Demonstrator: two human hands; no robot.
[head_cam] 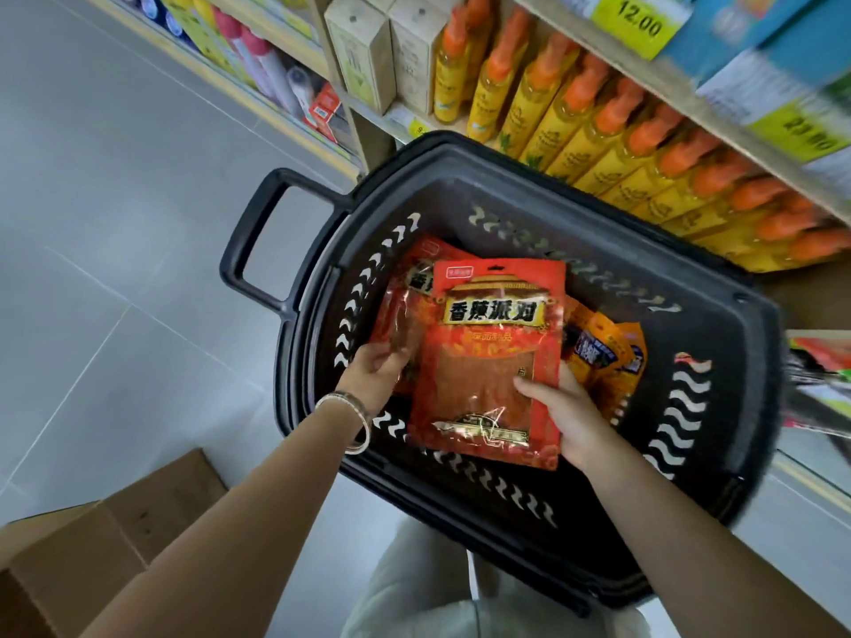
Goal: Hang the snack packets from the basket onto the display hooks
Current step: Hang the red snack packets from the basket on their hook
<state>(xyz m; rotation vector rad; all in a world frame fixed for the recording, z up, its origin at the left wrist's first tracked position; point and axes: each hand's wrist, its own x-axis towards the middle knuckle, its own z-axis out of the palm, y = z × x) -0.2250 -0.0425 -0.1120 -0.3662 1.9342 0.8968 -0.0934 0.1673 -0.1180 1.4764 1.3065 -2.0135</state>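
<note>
A black plastic basket stands on the floor in front of me. My right hand grips the lower right edge of a red snack packet and holds it up over the basket. Under it lies a second red packet; my left hand reaches in and its fingers curl on that packet's lower edge. Orange and blue packets lie at the right inside the basket. No display hooks are in sight.
A shelf with a row of yellow bottles with orange caps runs behind the basket, with price tags above. Cardboard boxes sit on the grey floor at the lower left. More goods show at the right edge.
</note>
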